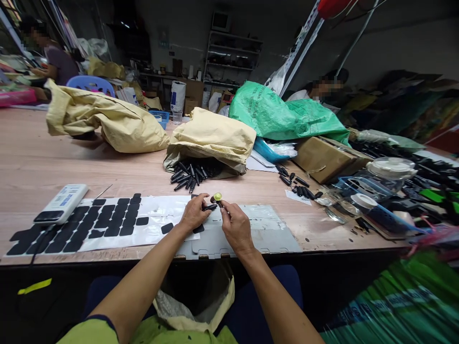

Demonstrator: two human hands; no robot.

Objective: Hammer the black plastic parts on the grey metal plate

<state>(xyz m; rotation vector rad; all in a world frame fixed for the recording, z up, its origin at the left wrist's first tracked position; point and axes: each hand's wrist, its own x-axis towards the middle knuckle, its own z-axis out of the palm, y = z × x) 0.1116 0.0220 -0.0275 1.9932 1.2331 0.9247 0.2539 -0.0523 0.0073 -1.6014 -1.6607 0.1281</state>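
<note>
My left hand has its fingers closed on a slim black piece, which points to the right over the grey board. My right hand grips a small tool with a round yellow-green end; its handle is mostly hidden in the fingers. This round end stands just above the black piece, and I cannot tell whether the two touch. Below both hands lies a flat grey board. To the left, a white backing sheet carries rows of black rounded stickers.
A yellow sack spills slim black pieces beyond my hands. Another yellow sack, a white device, a cardboard box and a clear jar stand around. An opened bag hangs at my lap. Two people sit farther back.
</note>
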